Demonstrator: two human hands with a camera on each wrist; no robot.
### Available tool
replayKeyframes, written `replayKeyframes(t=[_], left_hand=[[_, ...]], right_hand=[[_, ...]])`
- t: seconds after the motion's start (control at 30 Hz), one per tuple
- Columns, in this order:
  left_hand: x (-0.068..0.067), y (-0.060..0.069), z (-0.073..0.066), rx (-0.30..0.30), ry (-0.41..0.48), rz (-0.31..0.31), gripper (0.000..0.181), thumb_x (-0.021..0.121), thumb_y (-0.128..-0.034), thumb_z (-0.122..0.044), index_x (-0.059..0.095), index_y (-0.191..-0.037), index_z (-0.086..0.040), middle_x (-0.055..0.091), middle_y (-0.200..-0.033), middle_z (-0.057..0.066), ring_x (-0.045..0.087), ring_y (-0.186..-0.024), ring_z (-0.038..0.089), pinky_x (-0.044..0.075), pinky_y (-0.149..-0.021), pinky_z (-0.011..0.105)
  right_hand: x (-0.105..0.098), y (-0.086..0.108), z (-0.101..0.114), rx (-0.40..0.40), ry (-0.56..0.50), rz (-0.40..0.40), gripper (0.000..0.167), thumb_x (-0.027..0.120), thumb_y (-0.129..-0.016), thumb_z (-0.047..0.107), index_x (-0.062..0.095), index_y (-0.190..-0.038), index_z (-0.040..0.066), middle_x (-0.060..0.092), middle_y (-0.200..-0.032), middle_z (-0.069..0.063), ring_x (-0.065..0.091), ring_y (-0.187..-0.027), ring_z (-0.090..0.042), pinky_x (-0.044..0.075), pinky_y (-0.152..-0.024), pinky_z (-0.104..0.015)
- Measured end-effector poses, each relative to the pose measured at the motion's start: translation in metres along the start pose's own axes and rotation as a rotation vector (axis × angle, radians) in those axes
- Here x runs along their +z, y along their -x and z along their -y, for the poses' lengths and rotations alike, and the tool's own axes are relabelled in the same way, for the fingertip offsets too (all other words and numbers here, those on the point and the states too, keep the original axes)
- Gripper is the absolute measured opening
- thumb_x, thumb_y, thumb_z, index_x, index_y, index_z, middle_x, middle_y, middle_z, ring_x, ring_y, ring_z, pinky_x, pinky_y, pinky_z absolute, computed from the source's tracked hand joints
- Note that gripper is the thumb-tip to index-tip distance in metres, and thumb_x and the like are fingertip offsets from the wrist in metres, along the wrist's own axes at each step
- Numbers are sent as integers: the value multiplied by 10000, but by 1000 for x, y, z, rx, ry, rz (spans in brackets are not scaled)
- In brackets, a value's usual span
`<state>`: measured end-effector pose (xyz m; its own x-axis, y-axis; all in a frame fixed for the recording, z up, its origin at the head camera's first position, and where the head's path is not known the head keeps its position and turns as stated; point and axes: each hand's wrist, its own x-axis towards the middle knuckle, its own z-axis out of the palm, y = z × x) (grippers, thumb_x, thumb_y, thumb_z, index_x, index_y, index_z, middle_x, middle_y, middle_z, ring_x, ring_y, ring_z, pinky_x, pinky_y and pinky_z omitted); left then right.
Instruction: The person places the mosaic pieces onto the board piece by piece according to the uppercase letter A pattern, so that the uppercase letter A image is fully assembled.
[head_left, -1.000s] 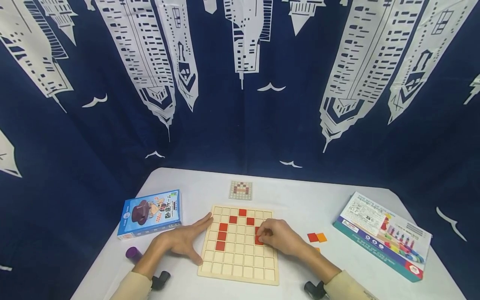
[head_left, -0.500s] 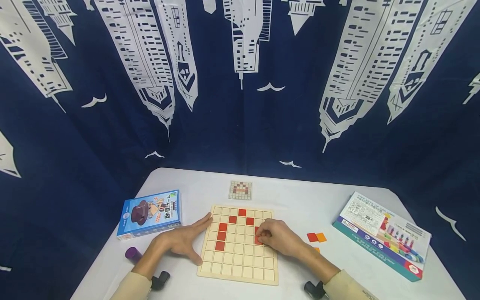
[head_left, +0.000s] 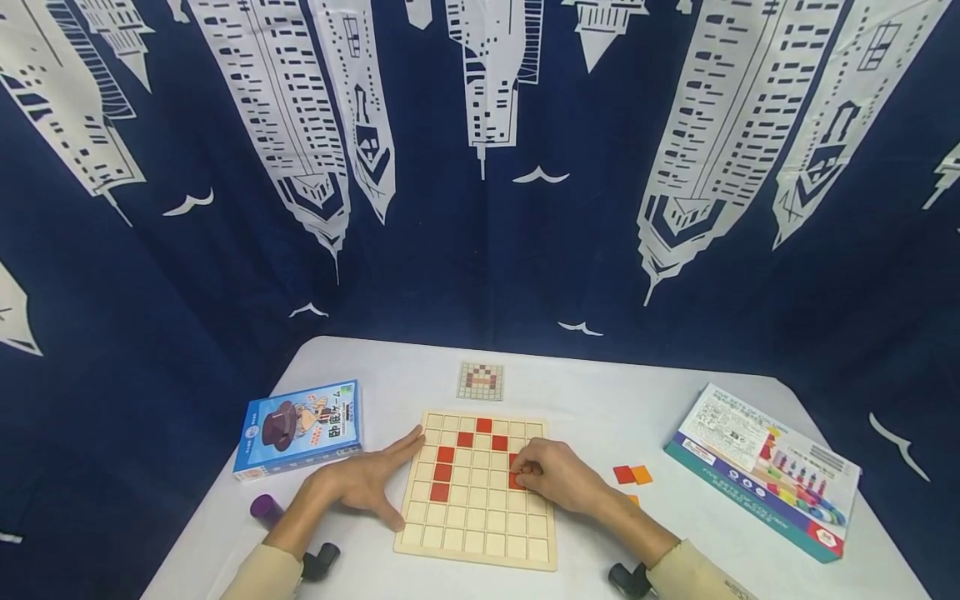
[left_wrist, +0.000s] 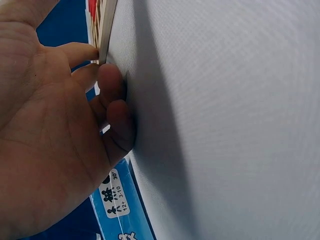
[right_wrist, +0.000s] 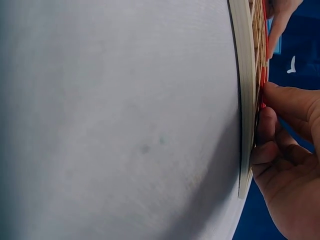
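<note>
A pale wooden grid board (head_left: 474,546) lies on the table, with several red square tiles (head_left: 442,472) set in its cells as an arch. My left hand (head_left: 367,482) is spread at the board's left side, thumb and a fingertip at its edge. In the left wrist view, that hand's palm (left_wrist: 50,130) faces the camera and holds nothing. Over the board's right side, my right hand (head_left: 558,475) has thumb and fingers together at a red tile (head_left: 516,481), partly covering it. The right wrist view has the thumb and fingers (right_wrist: 287,100) pinching at a red edge.
A small pattern card (head_left: 481,381) lies beyond the board. Red and orange tiles (head_left: 625,475) lie right of my right hand. A blue game box (head_left: 300,425) stands left, a white-and-teal box (head_left: 765,471) right. A purple cylinder (head_left: 266,508) is by my left forearm.
</note>
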<state>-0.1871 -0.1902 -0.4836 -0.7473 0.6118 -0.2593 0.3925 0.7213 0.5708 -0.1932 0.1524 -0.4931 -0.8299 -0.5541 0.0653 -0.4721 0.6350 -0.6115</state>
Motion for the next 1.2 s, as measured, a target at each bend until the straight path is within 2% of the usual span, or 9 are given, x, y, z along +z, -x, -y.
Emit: replayKeyframes(t=[0.23,0.4,0.6,0.73,0.9,1.03,1.2], left_hand=[[0,0,0,-4,5,4,1271,830,-495,-516,131,-1494,-160,-38,-1549,-21,126,-1385,240,215,-1078,473],[0,-1,1,-7,1,5,1273,825,-492,-530,130,-1495,-168,-41,-1548,-27,123,-1385,238,214,-1078,474],[-1,-1,1,-13,-9,2,1271,823,-491,-535,132,-1495,-175,-36,-1548,-32,134,-1384,235,224,-1075,473],[-1,1,0,-9,-15,4,1263,821,-499,-534,134,-1494,-168,-30,-1549,-19,150,-1379,250,227,-1073,474],[-1,2,-1,-8,-6,5,1256,825,-508,-519,133,-1495,-167,-34,-1549,-17,153,-1377,249,231,-1072,479],[-1,1,0,-3,-4,5,1260,825,-506,-522,129,-1495,-167,-35,-1549,-17,151,-1377,244,231,-1073,476],[-1,1,-1,-1,0,6,1260,823,-507,-527,130,-1495,-165,-32,-1549,-16,152,-1378,245,233,-1072,478]], right_hand=[[-5,6,-2,-23,-10,-37,92,698,-819,206,690,-908,229,580,-820,137,531,-716,-44,471,-628,-209],[-24,20,-10,-8,-14,-71,117,702,-815,207,692,-931,219,600,-840,139,543,-741,-38,479,-656,-219],[-53,43,-31,55,-6,-66,146,691,-822,214,692,-968,211,608,-849,156,559,-772,-50,486,-663,-226],[-70,60,-49,104,1,-65,166,694,-819,206,691,-985,200,621,-884,124,557,-782,-77,482,-638,-229],[-86,76,-71,128,12,-61,212,715,-795,178,690,-1006,175,631,-926,66,518,-749,-98,453,-608,-220],[-91,85,-81,143,31,-37,258,732,-775,182,689,-1029,177,622,-950,63,510,-769,-111,446,-639,-222],[-85,87,-84,151,125,-21,267,742,-760,169,694,-1019,207,603,-980,102,535,-861,-115,487,-772,-283]])
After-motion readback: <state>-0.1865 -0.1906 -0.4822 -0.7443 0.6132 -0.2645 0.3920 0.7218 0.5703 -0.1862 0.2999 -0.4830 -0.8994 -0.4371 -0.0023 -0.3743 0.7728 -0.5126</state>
